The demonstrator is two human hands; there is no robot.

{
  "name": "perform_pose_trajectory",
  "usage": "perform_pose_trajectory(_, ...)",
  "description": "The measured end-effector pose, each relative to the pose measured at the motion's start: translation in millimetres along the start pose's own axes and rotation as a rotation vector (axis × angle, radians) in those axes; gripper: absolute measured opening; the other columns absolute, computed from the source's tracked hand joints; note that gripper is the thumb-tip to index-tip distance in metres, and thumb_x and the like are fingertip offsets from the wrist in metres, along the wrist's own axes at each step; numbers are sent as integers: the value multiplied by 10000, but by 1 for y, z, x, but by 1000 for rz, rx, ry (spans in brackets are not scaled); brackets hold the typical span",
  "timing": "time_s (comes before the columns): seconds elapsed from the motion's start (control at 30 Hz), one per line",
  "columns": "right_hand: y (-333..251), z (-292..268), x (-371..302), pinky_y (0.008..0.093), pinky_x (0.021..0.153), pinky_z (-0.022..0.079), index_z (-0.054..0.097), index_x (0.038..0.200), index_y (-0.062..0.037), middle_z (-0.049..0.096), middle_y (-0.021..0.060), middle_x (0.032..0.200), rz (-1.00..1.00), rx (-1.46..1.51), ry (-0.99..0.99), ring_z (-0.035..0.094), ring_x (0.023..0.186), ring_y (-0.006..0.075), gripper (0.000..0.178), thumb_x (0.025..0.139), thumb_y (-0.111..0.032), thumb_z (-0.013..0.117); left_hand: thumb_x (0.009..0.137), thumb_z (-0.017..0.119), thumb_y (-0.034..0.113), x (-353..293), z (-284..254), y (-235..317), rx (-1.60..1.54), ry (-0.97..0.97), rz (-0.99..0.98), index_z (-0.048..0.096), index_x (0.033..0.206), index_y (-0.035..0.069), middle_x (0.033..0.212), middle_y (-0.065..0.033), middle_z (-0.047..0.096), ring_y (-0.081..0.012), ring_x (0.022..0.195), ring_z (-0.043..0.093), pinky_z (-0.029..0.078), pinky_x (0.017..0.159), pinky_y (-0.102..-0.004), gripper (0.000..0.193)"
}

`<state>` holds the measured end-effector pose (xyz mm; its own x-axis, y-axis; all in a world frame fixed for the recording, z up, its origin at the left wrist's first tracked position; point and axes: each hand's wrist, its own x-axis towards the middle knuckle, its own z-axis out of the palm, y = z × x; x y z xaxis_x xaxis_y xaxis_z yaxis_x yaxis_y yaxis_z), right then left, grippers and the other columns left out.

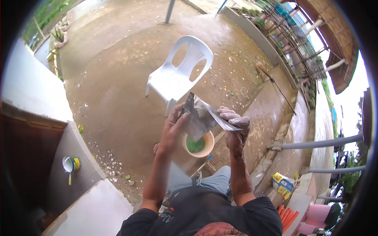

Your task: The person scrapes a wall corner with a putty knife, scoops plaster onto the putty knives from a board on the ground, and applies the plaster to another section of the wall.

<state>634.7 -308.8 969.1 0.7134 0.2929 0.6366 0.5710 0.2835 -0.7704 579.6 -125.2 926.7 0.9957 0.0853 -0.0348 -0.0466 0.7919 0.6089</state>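
Head view: our left hand (175, 122) grips one dark plate (201, 127), our right hand (241, 131) one pale plate (224, 122); from them, one chair (173, 78) at eleven o'clock, one tub (210, 142) at seven

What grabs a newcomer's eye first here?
The white chair on the brown ground, just above centre. Then the hands mid-frame, holding thin grey plates. Below them in the picture, a pale bucket with something green inside.
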Motion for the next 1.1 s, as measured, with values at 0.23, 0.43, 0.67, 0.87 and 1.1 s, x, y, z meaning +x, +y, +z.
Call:
perform_pose_trajectory(0.23,62,119,25,541,1038,388,530,959,-55,689,190,1017,82,-15,-180,634,1054,351,26,948,-62,553,980,548,135,-40,-93,127,-6,395,231,533,1274,43,1112,-32,615,-85,982,570,456,868,-243,309)
perform_pose_trajectory(0.43,109,222,34,369,956,480,552,1154,-41,608,118,1178,607,403,-4,601,1073,200,204,952,-27,526,991,522,123,-100,-170,201,344,677,459,537,1265,32,1144,-35,593,-86,1021,544,445,897,-242,289)
perform_pose_trajectory(0.67,103,381,19,295,904,465,551,1154,-11,629,80,1100,1081,533,-484,595,988,134,226,976,-147,515,1020,465,137,-177,-191,239,748,1154,655,499,1303,-12,1244,-80,544,-120,1128,497,408,970,-255,322)
perform_pose_trajectory(0.87,118,479,4,268,850,494,526,1159,-15,623,69,1080,1299,746,-793,602,959,121,210,984,-126,493,1030,420,162,-214,-192,245,1006,1543,520,507,1270,-47,1184,-202,610,-220,1077,559,425,953,-336,330)
perform_pose_trajectory(1.1,112,546,-56,269,836,497,515,1167,-18,615,69,1075,1438,805,-1151,602,953,126,214,985,-128,485,987,471,146,-268,-179,229,1294,1925,165,520,1277,51,818,-251,653,-429,766,657,504,643,-489,309)
